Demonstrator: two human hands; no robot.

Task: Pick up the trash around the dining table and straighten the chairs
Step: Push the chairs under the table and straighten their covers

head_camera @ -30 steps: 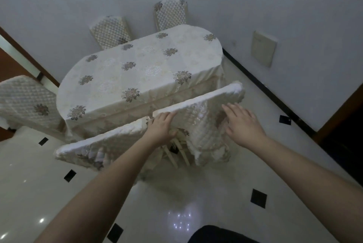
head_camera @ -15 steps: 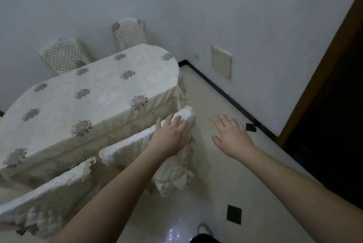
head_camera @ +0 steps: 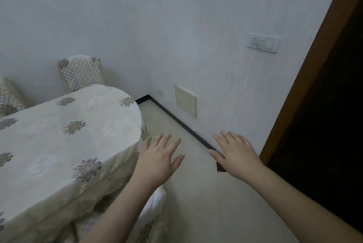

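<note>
- Both hands are hovering spread and holding nothing: the left hand [head_camera: 159, 159] with fingers fanned just beside the corner of the worktop [head_camera: 59, 144], the right hand [head_camera: 236, 154] flat with fingers straight, out over the floor [head_camera: 196, 193] toward the wall.
- The nearest chair [head_camera: 155, 200] is showing only as a white padded edge below the left forearm, tucked close against the worktop's draped cloth; neither hand is touching it.
- Two more chairs are sitting beyond the worktop, well ahead of the left hand: one [head_camera: 81, 73] against the far wall, another [head_camera: 8, 93] at the picture's left edge.
- No trash is showing on the floor stretch ahead of the hands.
- Judging from this, the step in hand is chair straightening, with the hands free between chairs.
- The next move is likely calling for walking round the worktop's end, along the gap ahead of both hands, while scanning the floor for litter.
</note>
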